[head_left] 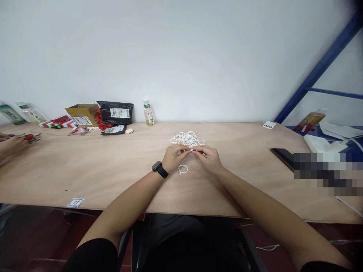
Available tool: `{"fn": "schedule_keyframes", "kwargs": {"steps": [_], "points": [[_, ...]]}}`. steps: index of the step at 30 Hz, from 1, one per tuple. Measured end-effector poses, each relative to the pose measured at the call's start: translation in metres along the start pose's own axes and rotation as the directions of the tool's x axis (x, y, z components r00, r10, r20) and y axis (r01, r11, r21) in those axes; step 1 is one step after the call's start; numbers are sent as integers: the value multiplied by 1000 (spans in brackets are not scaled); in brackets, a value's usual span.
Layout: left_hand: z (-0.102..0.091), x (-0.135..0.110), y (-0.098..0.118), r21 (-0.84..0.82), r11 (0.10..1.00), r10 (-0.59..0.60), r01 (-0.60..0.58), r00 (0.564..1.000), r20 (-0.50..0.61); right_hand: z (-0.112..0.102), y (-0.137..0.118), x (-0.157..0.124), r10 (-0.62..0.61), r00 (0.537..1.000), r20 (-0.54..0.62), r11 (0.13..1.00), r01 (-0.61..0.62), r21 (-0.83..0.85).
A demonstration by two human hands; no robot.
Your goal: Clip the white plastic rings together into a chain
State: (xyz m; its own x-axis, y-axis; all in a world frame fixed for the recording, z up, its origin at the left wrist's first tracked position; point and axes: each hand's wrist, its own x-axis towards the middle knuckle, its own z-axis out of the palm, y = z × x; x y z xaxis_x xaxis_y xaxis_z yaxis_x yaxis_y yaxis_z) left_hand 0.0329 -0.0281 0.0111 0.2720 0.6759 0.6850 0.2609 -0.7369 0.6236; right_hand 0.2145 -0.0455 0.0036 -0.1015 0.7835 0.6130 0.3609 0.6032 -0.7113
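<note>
My left hand, with a black watch on its wrist, and my right hand meet over the wooden table. Both pinch a small white ring piece between their fingertips. A heap of white plastic rings lies just beyond the hands. One single white ring lies on the table between my wrists.
Another person's hand works at the far left with small red items. A cardboard box, black bag and small bottle stand by the wall. A dark phone and cables lie to the right; a blue frame rises there.
</note>
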Motion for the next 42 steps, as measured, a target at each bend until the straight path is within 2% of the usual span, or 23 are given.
{"fn": "schedule_keyframes", "kwargs": {"steps": [4,9,15,23,27,29,31,34,37,42], "points": [[0,0,0,11,1000,-21,21,1000,18,-2,-2,1,-40,997,60,999,39,17],[-3,1,1,83,994,72,-75,996,45,-1,2,0,-47,999,-4,998,47,-40],[-4,1,1,124,985,114,-122,991,72,0,2,-1,-58,998,-1,996,58,-69],[-2,-1,1,172,975,130,-142,988,80,0,-3,-3,-82,996,37,994,84,-66],[0,-1,1,199,970,133,-142,989,60,2,-2,-2,-46,999,17,996,47,-70],[0,1,-2,211,968,126,-135,990,59,0,-1,1,-38,999,15,994,39,-102],[-3,3,-7,230,964,116,-131,990,76,-4,1,3,-59,996,69,981,71,-179],[-7,4,-24,313,945,74,-98,993,89,-7,5,5,-84,955,285,935,174,-310],[-10,2,-43,433,900,-13,-51,990,142,-3,10,2,-63,873,484,884,274,-378],[-6,-2,-60,567,820,-129,-82,938,321,15,6,-6,-117,753,647,882,378,-281]]}}
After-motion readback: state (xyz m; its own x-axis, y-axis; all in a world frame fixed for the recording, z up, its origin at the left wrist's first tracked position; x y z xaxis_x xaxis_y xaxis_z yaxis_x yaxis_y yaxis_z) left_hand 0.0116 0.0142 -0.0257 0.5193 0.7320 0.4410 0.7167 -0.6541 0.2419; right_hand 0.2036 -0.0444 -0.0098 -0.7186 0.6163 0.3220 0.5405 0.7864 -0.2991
